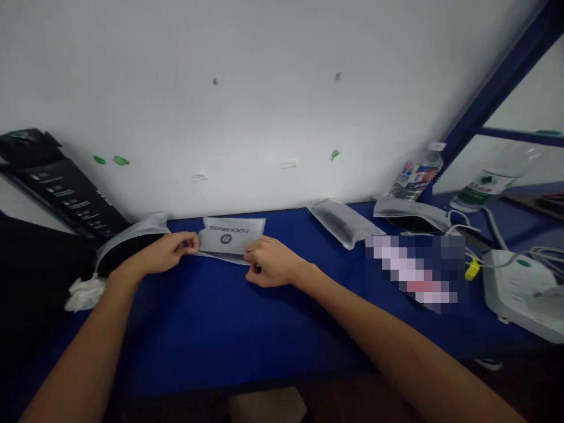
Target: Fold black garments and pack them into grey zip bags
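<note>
A flat white-grey ROCKBROS pouch (231, 235) lies on the blue tabletop (198, 317), its printed logo upside down from where I look. My left hand (165, 254) pinches the pouch's left edge between fingers and thumb. My right hand (269, 262) grips its lower right corner, with the fingers covering that part. The pouch's lower edge looks slightly lifted or folded. Just left of my left hand lies a translucent bag holding a black item (126, 247).
A clear sleeve with a dark item (341, 223) and a similar bag (409, 214) lie to the right, beside a pixelated object (416, 271). Further right are a white power strip (517, 291) with cables and plastic bottles. A black box (57, 185) leans at left against the white wall.
</note>
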`<state>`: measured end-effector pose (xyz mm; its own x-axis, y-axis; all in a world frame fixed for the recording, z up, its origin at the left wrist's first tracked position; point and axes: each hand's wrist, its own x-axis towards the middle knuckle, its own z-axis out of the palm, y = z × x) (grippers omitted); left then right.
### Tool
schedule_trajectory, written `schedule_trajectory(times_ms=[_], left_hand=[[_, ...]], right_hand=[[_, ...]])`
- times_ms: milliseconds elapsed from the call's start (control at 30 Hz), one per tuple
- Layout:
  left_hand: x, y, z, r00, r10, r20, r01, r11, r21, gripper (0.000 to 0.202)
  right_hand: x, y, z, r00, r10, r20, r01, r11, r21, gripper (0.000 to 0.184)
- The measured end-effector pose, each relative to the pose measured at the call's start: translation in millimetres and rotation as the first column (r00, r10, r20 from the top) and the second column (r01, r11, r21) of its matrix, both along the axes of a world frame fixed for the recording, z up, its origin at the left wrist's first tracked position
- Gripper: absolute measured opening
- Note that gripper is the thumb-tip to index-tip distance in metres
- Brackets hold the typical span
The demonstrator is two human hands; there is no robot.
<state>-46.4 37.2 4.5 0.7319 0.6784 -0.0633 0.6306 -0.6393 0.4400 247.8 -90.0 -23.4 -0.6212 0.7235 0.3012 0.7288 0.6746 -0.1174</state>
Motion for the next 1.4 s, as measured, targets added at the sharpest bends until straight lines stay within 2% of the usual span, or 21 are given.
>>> schedule_trajectory(times_ms=[100, 167, 200, 300, 333, 367, 433, 500, 633, 767, 833, 867, 967, 1033, 1167, 1300, 1367, 1400], left_hand=[[10.3, -4.7, -5.3, 0.997, -0.041, 0.063, 0.037, 0.997, 0.062, 0.016], [17.6, -8.2, -7.3, 0.992, -0.087, 0.089, 0.079, 0.993, 0.092, 0.018], [21.1, -9.9, -8.0, 0.988, -0.115, 0.100, 0.104, 0.989, 0.104, 0.019], [30.1, -14.4, -9.8, 0.974, -0.178, 0.136, 0.160, 0.978, 0.137, 0.020], [32.4, -15.3, -10.6, 0.971, -0.186, 0.150, 0.164, 0.975, 0.147, 0.021], [34.5, -15.9, -11.5, 0.969, -0.186, 0.165, 0.159, 0.974, 0.159, 0.022], [37.2, -15.8, -13.7, 0.966, -0.158, 0.204, 0.118, 0.974, 0.194, 0.021], [38.5, -14.5, -16.1, 0.958, -0.095, 0.269, 0.026, 0.969, 0.247, 0.021], [38.0, -12.0, -20.2, 0.919, 0.029, 0.394, -0.169, 0.930, 0.327, 0.029], [38.2, -13.3, -22.0, 0.929, 0.079, 0.363, -0.207, 0.920, 0.332, 0.030], [39.6, -15.8, -22.3, 0.937, 0.094, 0.338, -0.208, 0.924, 0.320, 0.029], [40.6, -17.5, -22.3, 0.939, 0.096, 0.330, -0.206, 0.926, 0.316, 0.028], [44.3, -22.9, -22.1, 0.942, 0.096, 0.320, -0.201, 0.929, 0.311, 0.026], [46.7, -25.9, -22.1, 0.945, 0.103, 0.311, -0.201, 0.932, 0.302, 0.025], [49.6, -28.7, -22.4, 0.953, 0.099, 0.286, -0.184, 0.940, 0.289, 0.025], [49.5, -27.7, -23.3, 0.957, 0.097, 0.273, -0.176, 0.944, 0.281, 0.024], [49.3, -26.8, -24.0, 0.958, 0.096, 0.270, -0.172, 0.946, 0.275, 0.024], [49.3, -26.5, -24.4, 0.959, 0.096, 0.267, -0.170, 0.947, 0.272, 0.024]], right_hand=[[5.3, -5.8, 0.6, 0.989, -0.095, -0.117, 0.094, 0.996, -0.014, 0.020], [10.6, -6.6, 1.0, 0.964, -0.181, -0.194, 0.185, 0.983, -0.001, 0.013], [13.7, -5.8, 0.5, 0.953, -0.217, -0.213, 0.223, 0.975, 0.005, 0.019], [24.1, -0.4, -4.3, 0.946, -0.286, -0.151, 0.279, 0.958, -0.061, 0.078], [27.3, 1.5, -6.4, 0.948, -0.297, -0.114, 0.285, 0.952, -0.107, 0.088], [29.8, 3.2, -8.2, 0.948, -0.305, -0.087, 0.291, 0.945, -0.146, 0.090], [32.0, 5.0, -9.8, 0.938, -0.338, -0.078, 0.322, 0.931, -0.172, 0.080], [30.3, 5.0, -8.2, 0.917, -0.387, -0.093, 0.374, 0.918, -0.132, 0.064], [28.0, 3.3, 4.4, 0.885, -0.447, -0.132, 0.442, 0.895, -0.064, 0.046], [56.7, 1.7, 26.0, 0.813, -0.510, -0.282, 0.517, 0.854, -0.052, 0.039], [83.7, -1.3, 35.6, 0.739, -0.578, -0.346, 0.613, 0.790, -0.011, 0.037], [98.1, -3.4, 38.4, 0.685, -0.629, -0.367, 0.681, 0.733, 0.015, 0.038], [136.2, -9.7, 34.3, 0.480, -0.796, -0.368, 0.873, 0.475, 0.112, 0.043], [152.5, -11.8, 22.7, 0.365, -0.895, -0.257, 0.931, 0.352, 0.095, 0.048], [164.5, -10.8, 0.4, 0.253, -0.967, -0.011, 0.967, 0.253, -0.009, 0.059], [164.8, -9.2, -2.5, 0.164, -0.986, -0.035, 0.986, 0.163, 0.039, 0.057], [162.9, -8.9, -0.7, 0.148, -0.987, -0.066, 0.987, 0.144, 0.066, 0.054], [161.5, -8.9, 0.3, 0.157, -0.984, -0.081, 0.985, 0.151, 0.079, 0.052]])
